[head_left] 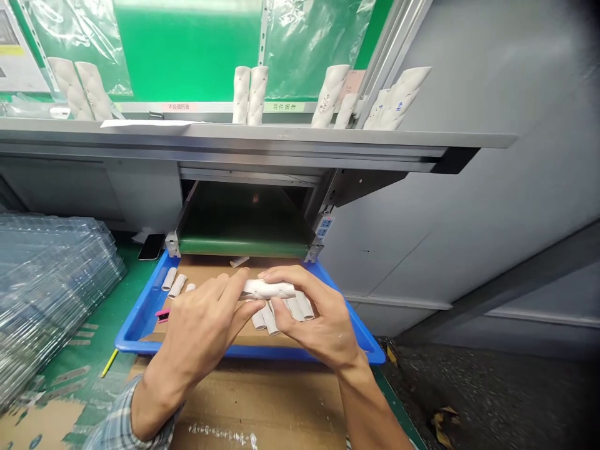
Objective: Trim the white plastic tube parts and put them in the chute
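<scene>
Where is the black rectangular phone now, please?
In the head view, the phone lies left of centre, between the stacked clear plastic trays and the blue plastic tray.

The left grip [201,322] is a bare, five-fingered human hand, joined at the wrist to a forearm clothed in a plaid sleeve [115,415] of pale blue, white and grey-blue checks. The fabric is loose and creased, its open edge lying just behind the wrist. The right grip [323,315] is likewise a bare hand, with the slender right forearm [370,403] uncovered down to the lower margin.
</scene>
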Demonstrator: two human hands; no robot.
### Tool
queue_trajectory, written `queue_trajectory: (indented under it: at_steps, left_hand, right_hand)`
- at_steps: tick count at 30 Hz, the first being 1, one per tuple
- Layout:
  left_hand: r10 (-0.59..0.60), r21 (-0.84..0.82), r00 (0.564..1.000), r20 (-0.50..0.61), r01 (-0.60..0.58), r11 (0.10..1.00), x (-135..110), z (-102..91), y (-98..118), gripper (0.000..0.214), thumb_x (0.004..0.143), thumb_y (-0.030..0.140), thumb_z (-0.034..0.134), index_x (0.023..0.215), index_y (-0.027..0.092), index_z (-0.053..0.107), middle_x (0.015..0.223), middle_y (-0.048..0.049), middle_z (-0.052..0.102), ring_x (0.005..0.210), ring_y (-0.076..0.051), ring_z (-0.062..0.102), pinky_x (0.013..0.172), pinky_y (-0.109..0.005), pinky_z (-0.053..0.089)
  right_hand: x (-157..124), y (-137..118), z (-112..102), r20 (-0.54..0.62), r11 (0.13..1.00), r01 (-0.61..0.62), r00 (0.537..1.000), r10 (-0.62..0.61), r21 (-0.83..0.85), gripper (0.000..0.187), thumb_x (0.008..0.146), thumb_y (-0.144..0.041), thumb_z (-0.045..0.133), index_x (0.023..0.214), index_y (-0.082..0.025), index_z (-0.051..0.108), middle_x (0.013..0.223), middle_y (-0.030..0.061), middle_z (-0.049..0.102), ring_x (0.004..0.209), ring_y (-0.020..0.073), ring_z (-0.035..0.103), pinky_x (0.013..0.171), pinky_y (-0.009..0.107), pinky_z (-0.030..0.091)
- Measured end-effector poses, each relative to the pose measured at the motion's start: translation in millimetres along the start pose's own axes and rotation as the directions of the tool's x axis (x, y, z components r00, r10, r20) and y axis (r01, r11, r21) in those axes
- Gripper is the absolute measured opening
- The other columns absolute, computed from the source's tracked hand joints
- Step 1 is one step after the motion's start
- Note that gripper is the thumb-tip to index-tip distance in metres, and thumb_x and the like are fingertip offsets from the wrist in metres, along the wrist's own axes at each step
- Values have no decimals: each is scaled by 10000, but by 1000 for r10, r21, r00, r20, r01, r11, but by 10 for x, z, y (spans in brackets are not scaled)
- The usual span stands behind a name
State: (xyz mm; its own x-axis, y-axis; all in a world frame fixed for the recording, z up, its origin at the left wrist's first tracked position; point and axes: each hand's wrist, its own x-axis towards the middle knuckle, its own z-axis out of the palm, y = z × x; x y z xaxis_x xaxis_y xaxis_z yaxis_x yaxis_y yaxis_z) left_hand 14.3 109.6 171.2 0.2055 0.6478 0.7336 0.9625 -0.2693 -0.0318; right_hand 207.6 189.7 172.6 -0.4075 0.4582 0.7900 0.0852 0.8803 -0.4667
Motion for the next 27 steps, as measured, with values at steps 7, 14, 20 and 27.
queue_trajectory:
  at_steps: [7, 14, 20, 27]
  left_hand:
    - [-3, -24, 999, 42, 4, 1000, -16, 15, -20, 467, 1183, 514, 362, 1315, 175, 654, 1002, -65, 817, 830, -217, 795, 589, -350, 390]
    - [5, -2, 999, 42, -5, 1000, -24, 37, -17, 461, 1182, 501, 383, 1338, 162, 654, 988, -71, 813, 839, -217, 778, 591, -362, 350]
    - [31, 79, 1000, 0, -31, 996, -15, 49, -12, 483, 1170, 504, 431, 1370, 133, 667, 917, -59, 806, 725, -220, 717, 592, -382, 331]
    - [59, 118, 998, -35, -55, 992, -8, 50, -4, 467, 1174, 500, 435, 1379, 159, 681, 867, -37, 801, 677, -201, 656, 612, -370, 354]
  right_hand:
    - [-19, -17, -1, 28, 1000, 7, 1000, -6, -7, 350, 924, -84, 680, 1214, -278, 692, 1136, 21, 791, 999, 196, 772, 896, 301, 630]
    - [-22, -16, -3, 26, 1000, -5, 1000, 5, -7, 325, 941, -100, 685, 1217, -271, 700, 1144, 24, 798, 1016, 193, 774, 900, 297, 639]
    - [-10, -41, -10, 22, 1000, -24, 999, 24, -20, 278, 943, -127, 678, 1187, -258, 706, 1097, 38, 808, 965, 210, 783, 780, 307, 646]
    - [-10, -54, -26, 13, 997, -78, 997, 78, -5, 242, 937, -150, 681, 1151, -254, 720, 1063, 35, 813, 892, 201, 773, 753, 311, 631]
